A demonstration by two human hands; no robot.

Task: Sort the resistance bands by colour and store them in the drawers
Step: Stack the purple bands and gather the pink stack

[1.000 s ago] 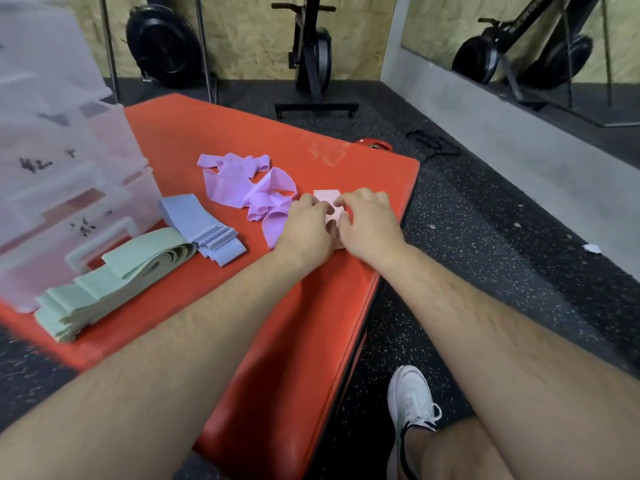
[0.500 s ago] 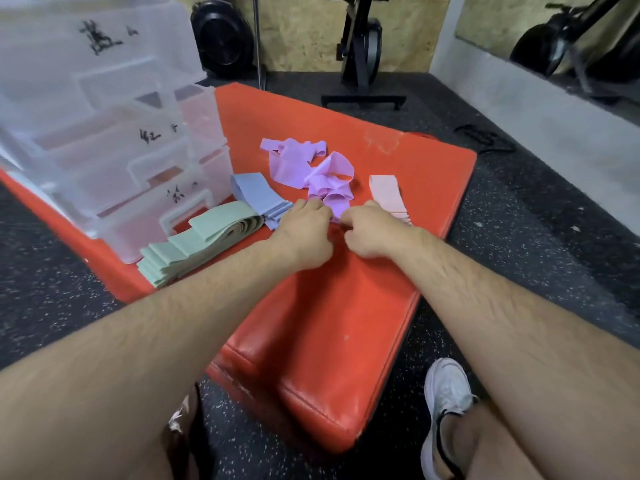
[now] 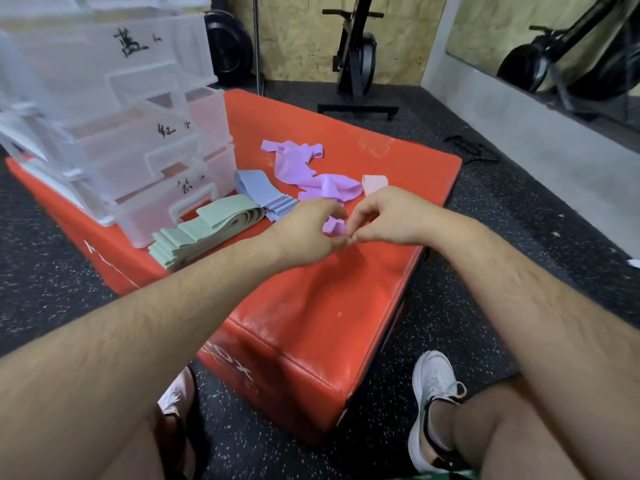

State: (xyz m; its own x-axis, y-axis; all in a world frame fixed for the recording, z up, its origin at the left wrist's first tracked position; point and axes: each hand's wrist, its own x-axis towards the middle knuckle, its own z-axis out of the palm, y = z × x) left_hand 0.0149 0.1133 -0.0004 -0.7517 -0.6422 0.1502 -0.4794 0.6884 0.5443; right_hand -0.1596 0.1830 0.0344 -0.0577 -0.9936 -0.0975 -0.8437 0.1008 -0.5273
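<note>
Fingertips (image 3: 337, 212) of left hand (image 3: 304, 230) and right hand (image 3: 388, 216) pinch the crumpled purple elastic band (image 3: 329, 187) (rest trailing beyond them, leftward).

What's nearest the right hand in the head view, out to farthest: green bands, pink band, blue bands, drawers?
1. Pink band, just beyond the right hand.
2. Blue bands, to its left.
3. Green bands, farther left.
4. Drawers, far left.
</note>
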